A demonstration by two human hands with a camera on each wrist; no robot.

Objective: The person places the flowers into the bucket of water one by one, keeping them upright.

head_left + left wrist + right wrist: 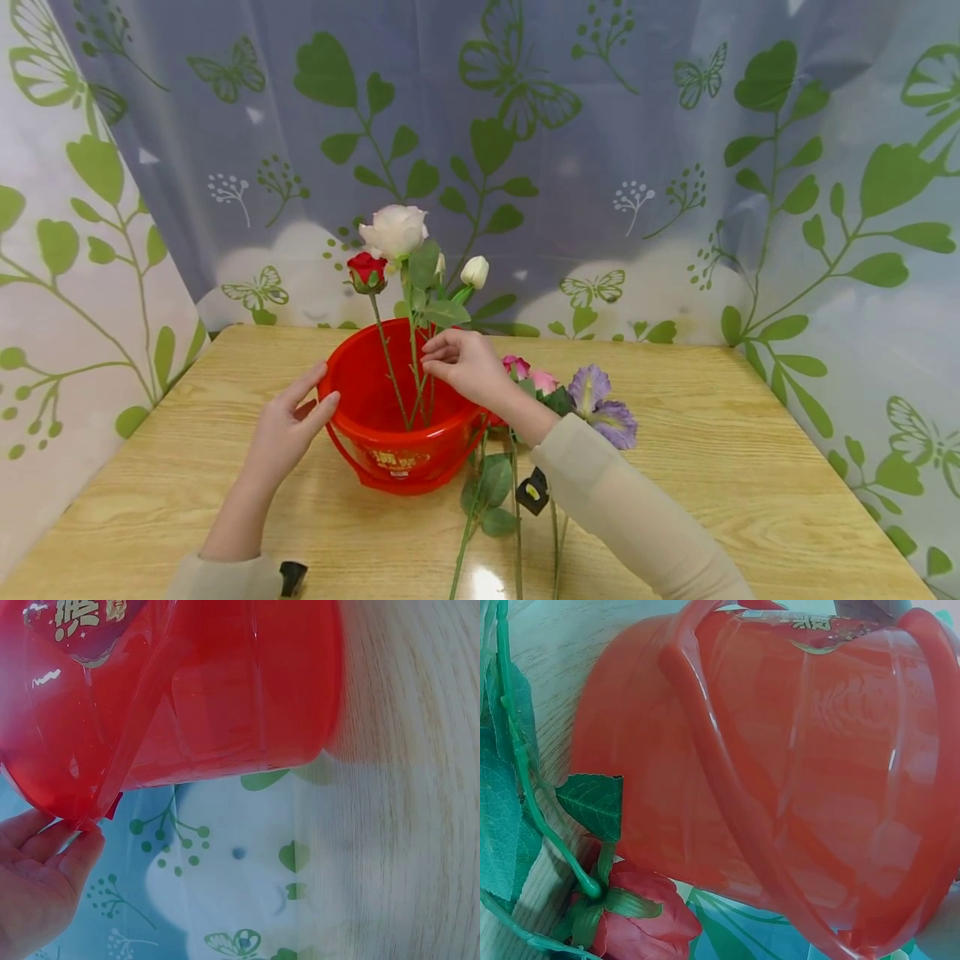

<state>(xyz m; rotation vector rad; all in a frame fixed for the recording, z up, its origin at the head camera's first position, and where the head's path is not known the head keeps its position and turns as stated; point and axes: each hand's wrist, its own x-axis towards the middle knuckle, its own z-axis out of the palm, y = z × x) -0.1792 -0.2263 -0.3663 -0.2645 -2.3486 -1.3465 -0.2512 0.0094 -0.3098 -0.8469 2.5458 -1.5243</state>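
A red plastic bucket (390, 458) stands on the table. My left hand (281, 433) holds its left rim, thumb and fingers at the handle's end in the left wrist view. My right hand (472, 371) is over the bucket's right side, its bent fingertips pinching a thin flower stem among those inside. A white rose (395, 231), a red rose (367, 272) and white tulips (475, 272) rise from the bucket, with green leaves (447, 313) between them. The right wrist view shows the bucket's outside and handle (731, 795); the right fingers are hidden there.
Right of the bucket, more flowers lie on the wooden table (697, 417): a purple iris (600, 408), a pink flower (543, 382) and a red rose (645, 911), stems toward the front. A small black object (532, 492) is beside those stems. A patterned curtain (570, 167) hangs behind.
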